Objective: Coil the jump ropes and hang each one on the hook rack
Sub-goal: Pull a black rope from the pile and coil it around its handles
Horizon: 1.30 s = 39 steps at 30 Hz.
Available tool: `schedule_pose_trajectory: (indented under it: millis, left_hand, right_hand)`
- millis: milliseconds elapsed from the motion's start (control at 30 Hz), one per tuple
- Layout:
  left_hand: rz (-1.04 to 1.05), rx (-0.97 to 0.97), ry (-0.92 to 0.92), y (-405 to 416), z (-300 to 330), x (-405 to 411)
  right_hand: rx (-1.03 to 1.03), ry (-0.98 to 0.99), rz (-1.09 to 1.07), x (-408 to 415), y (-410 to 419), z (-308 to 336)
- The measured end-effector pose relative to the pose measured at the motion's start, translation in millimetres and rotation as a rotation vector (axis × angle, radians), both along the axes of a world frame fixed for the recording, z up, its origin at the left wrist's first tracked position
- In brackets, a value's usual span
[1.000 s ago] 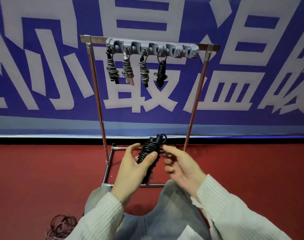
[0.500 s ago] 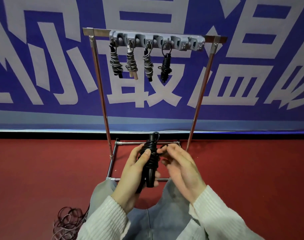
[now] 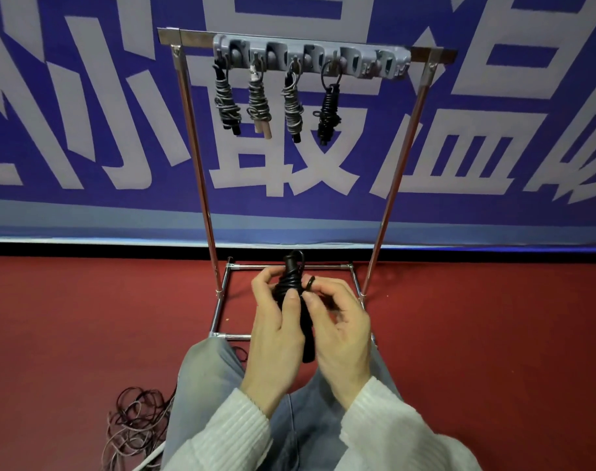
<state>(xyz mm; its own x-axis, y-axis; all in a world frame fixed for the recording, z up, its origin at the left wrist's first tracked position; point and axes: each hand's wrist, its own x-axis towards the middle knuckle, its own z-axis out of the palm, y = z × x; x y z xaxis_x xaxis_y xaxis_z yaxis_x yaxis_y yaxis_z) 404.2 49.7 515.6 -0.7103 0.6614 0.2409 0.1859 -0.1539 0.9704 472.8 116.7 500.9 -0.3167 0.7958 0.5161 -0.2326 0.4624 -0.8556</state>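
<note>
On the red floor, in front of a metal stand, the left hand grips a coiled black jump rope upright, fingers curled round it. The right hand pinches a small loop of the same rope beside the bundle. Both hands hide the rope's lower part. Above, a grey hook rack carries four coiled ropes side by side, its right hooks bare. A loose tangle of cord lies at the floor's lower left, cut off by the frame. A blue banner with large white characters fills the wall behind.
</note>
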Motion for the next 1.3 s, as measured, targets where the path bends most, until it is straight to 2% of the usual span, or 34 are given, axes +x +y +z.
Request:
schedule_pose_trajectory:
  millis: [100,200,367,500,800,933,1100,1167,1300]
  left_hand:
    - [0.080,0.018,-0.003,3,1,3]
    - [0.155,0.023,-0.005,7,-4,-3]
    - [0.110,0.048,-0.004,4,-8,-13]
    - [0.190,0.023,0.021,6,-9,-14]
    - [0.081,0.068,0.049,0,-21,-26]
    - [0.053,0.039,0.129,0,-23,-24]
    - [0.033,-0.020,0.162,0,-22,-28]
    - [0.012,-0.051,0.196,-2,-24,-31]
    - [0.004,-0.052,0.248,-4,-29,-34]
  right_hand:
    - [-0.074,0.005,-0.055,-6,-8,-5]
    - [-0.050,-0.033,-0.082,-8,-15,-5]
    - [-0.135,-0.057,-0.061,-10,-18,-6]
    - [-0.114,-0.076,-0.016,-12,-19,1]
    - [-0.350,-0.085,0.198,-7,-7,11]
    - [-0.264,-0.255,0.221,-9,8,8]
    - [-0.222,-0.331,0.279,-7,19,8]
    - [-0.235,-0.369,0.309,-6,23,8]
    - [-0.351,-0.322,0.315,-7,23,6]
